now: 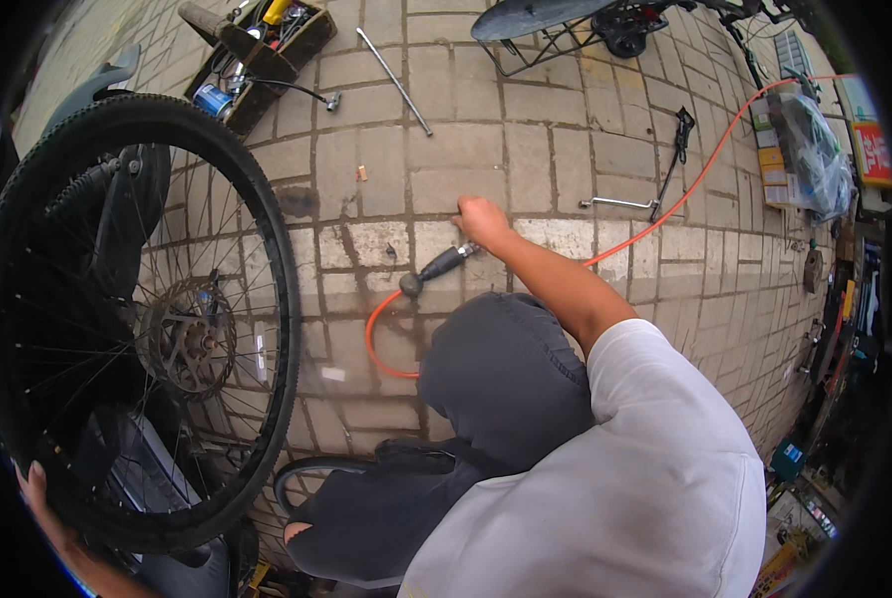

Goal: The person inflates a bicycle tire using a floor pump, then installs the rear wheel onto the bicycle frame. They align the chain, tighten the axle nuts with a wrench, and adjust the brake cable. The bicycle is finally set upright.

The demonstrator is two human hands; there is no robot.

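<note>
The air-hose tool (443, 264) runs toward eight o'clock from the right hand (483, 221), which is curled, seemingly around its silver end. The left hand (49, 513) touches the bicycle wheel (195, 342) at its seven-o'clock edge, well apart, grip hidden.

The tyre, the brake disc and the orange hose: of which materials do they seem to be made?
Tyre: probably rubber, matte black, with small tread knobs along its edge. Brake disc: apparently metal, dull grey-brown, thin and cut through with openings. Hose: flexible plastic or rubber, evenly orange and curving freely; which one, I cannot tell.
</note>
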